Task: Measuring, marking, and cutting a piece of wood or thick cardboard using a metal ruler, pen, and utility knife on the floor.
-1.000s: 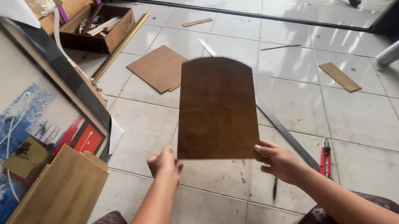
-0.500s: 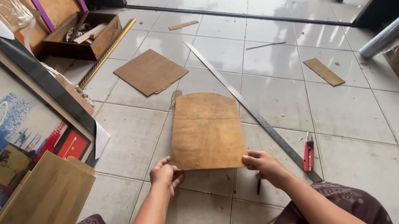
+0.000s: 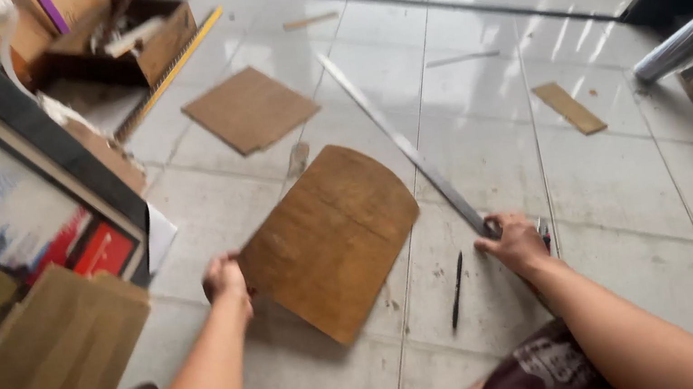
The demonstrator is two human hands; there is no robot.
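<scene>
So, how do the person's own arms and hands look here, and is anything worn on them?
Both forearms are bare: no sleeves show in this view. The left hand and the right hand wear no gloves, and I see no watch, ring or bracelet. Dark maroon patterned cloth covers the lap below the arms.

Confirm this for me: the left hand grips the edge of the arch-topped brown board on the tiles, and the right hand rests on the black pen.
Not quite. In the head view the right hand rests on the end of the long metal straightedge; the black pen lies untouched beside it. The left hand does grip the arch-topped brown board.
</scene>
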